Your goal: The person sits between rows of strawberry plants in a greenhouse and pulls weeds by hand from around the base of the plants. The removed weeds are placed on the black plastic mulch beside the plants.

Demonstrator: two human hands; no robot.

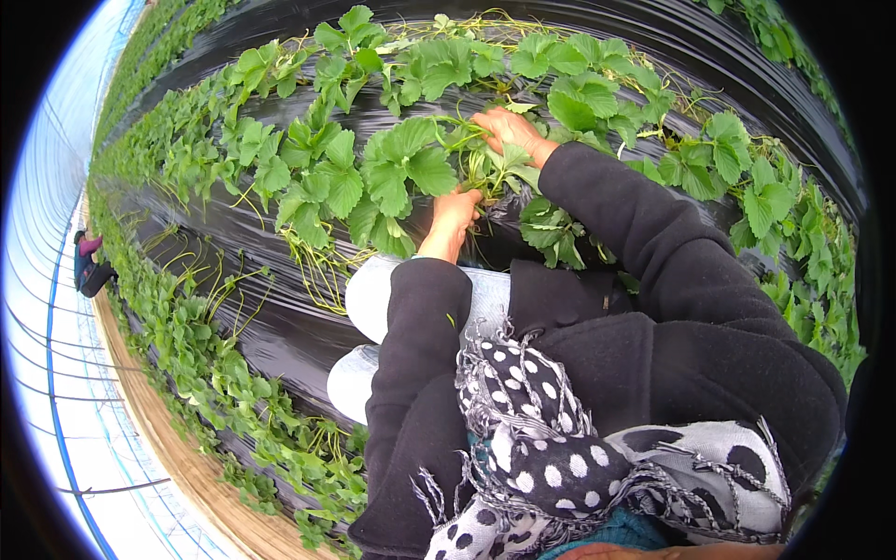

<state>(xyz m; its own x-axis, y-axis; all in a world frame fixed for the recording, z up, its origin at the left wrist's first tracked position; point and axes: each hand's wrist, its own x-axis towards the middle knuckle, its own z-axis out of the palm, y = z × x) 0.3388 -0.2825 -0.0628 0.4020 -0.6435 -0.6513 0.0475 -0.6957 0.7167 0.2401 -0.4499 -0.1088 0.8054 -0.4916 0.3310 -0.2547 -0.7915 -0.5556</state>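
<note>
Before me a strawberry plant (483, 168) grows up through a black plastic mulch film (392, 105). My right hand (514, 133) reaches in from the upper right, its fingers closed on a bunch of thin green stems (458, 133). Low at the plant's crown is my left hand (455, 217), curled against the stalks. Leaves and stems partly cover its fingers, so its grip is unclear. Broad strawberry leaves (406, 164) spread just left of both hands. A smaller leaf cluster (553, 231) lies below my right forearm.
Rows of strawberry plants (245, 378) run along both sides. Cut or loose runners (315, 269) lie on the film by my knees (364, 297). A fringed scarf (546, 448) hangs over my coat. Another person (91, 262) crouches far left, near the greenhouse wall (63, 392).
</note>
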